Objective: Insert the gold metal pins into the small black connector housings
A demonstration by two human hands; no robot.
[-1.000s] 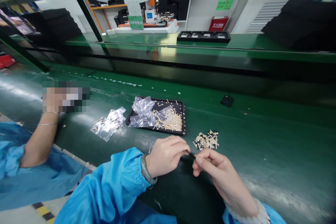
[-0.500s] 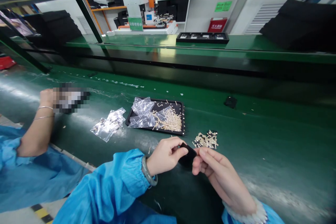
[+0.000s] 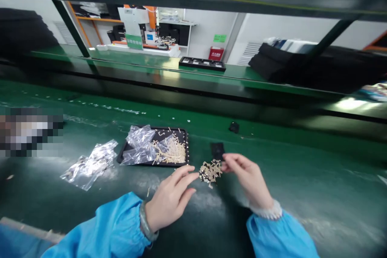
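My left hand (image 3: 172, 195) hovers at the left side of a small pile of beige and black pieces (image 3: 211, 170), its fingers apart and holding nothing. On the right of the pile, my right hand (image 3: 246, 175) pinches the lower right corner of a flat black piece (image 3: 217, 150). That piece is just behind the pile. A black tray (image 3: 153, 127) behind my left hand bears clear plastic bags (image 3: 139, 147) and a heap of small beige strips (image 3: 173, 150).
More clear bags (image 3: 90, 164) lie left of the tray. A small black part (image 3: 234, 127) is farther back on the green table (image 3: 302, 161). A raised green ledge (image 3: 133, 64) carries a long black tray (image 3: 202, 63). A blurred patch covers the far left.
My left hand has let go of the black piece and opened. My right hand has carried the piece forward, behind the pile. The view has shifted to the right.
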